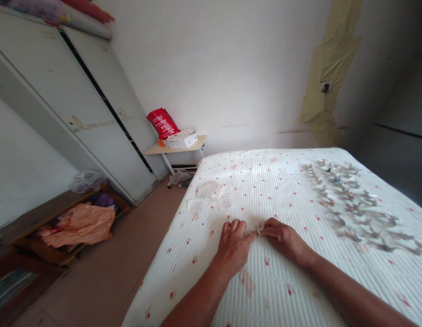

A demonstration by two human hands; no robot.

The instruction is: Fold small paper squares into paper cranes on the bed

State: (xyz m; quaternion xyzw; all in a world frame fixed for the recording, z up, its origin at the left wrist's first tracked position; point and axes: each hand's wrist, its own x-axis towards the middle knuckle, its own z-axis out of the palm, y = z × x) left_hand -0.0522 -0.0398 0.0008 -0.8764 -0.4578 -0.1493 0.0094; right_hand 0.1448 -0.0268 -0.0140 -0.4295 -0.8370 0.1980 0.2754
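Mattress cover (274, 297) is leaving open room around the left hand (233, 245) and right hand (284, 238), whose narrowed fingertips are holding a small pale scrap (259, 232) mid-bed; printed slips (226, 201) are lying toward the left edge, small blurred pieces (362, 200) crowding the right side

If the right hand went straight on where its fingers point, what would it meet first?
Probably the small pale piece at the tip of the right hand, then the left hand just beyond; exact contact is unclear.
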